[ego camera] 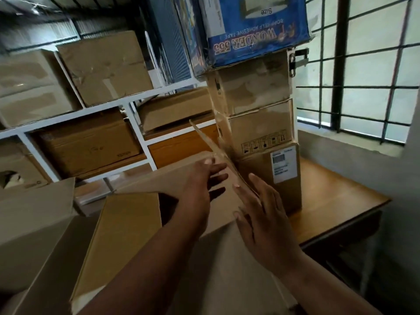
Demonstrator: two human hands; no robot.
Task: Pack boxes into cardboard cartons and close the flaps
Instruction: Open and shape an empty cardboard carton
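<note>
1. Head view: a large brown cardboard carton (141, 242) sits directly below the camera, against the near edge of the wooden tabletop (336, 208). One top flap (129, 223) is already folded flat on the left side; a dark gap (167, 208) next to it shows the carton is not fully shut.
2. A second flap (218, 153), thin and seen edge-on, stands tilted upward on the right side of the carton, between the two hands.
3. Left hand (202, 185): fingers spread and straight, reaching over the carton top toward the raised flap; fingertips close to or touching its edge (contact unclear). It grips nothing.
4. Right hand (261, 219): flat, fingers straight, palm laid along the outer face of the raised flap. Likely placed so to push the flap down and inward while the left steadies it.
5. Packed boxes inside: not visible.
6. Count: two hands; two flaps seen; one stack of four boxes (261, 123) on the tabletop beside the carton, three brown and a blue printed tape box (256, 26) on top.
7. White shelving (109, 105) behind holds at least five more brown cartons (some blurred).
</note>
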